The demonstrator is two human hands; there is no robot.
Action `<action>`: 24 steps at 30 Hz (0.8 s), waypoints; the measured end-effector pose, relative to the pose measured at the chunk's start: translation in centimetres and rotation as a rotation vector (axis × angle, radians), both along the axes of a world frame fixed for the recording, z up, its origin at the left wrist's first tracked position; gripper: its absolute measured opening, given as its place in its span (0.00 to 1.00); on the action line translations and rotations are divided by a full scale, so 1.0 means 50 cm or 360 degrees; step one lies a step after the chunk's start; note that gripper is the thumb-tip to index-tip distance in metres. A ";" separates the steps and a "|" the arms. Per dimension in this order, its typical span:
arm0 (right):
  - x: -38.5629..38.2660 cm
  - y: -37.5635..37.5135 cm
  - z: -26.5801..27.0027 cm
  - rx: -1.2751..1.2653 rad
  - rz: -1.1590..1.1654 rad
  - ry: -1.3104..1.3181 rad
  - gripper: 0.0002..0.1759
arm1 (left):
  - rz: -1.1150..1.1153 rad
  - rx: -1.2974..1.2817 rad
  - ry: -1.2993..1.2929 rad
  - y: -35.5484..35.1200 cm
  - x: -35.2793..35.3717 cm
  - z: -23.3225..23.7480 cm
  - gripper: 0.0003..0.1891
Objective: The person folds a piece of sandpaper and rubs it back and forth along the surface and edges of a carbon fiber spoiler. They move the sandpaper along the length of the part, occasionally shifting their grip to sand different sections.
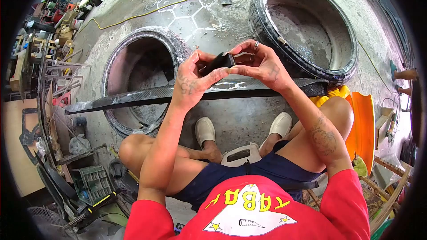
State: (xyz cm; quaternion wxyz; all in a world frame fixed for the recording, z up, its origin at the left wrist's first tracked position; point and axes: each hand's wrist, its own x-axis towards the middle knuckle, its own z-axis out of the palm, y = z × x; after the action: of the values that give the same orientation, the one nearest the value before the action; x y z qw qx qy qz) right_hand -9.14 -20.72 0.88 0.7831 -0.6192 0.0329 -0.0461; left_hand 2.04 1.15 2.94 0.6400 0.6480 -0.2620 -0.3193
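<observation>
**Small black piece (218,63) between two hands, and the pinch looks like the weak spot!**

From our left, the long black strip (147,95) lies over the left tire (174,42); a bumped knee or forearm, we reckon, could make it slide or rock. In the middle, our small piece is up above that strip, gripped by fingertips alone: an uneven squeeze or a twist might pop it loose, down onto the strip or the floor. Over by the right tire (259,18), a knock could shift the strip's other end.

Now the fingers! Our left hand (193,78) has its thumb and curled fingers closed on the piece's left part. Our right hand (263,66) has thumb and forefinger bent close around its right end; how firmly they press, we can't tell.
</observation>
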 end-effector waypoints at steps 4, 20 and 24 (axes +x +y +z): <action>0.003 -0.002 0.002 -0.0011 0.0024 0.0000 0.27 | 0.0077 -0.0086 -0.0236 -0.003 -0.009 -0.005 0.25; -0.025 -0.022 -0.194 -0.2065 0.0577 0.0650 0.48 | 0.0407 0.0650 -0.1300 0.144 -0.015 -0.040 0.22; -0.050 -0.011 -0.240 -0.2387 0.0016 0.0013 0.30 | 0.0642 0.0768 -0.1280 0.133 -0.068 -0.083 0.26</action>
State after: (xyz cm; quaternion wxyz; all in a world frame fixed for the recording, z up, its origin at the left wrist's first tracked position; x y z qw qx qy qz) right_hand -11.63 -21.27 -11.14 0.1510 -0.9872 -0.0074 -0.0504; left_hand -1.35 7.82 -1.19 0.3695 0.8867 -0.2760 0.0339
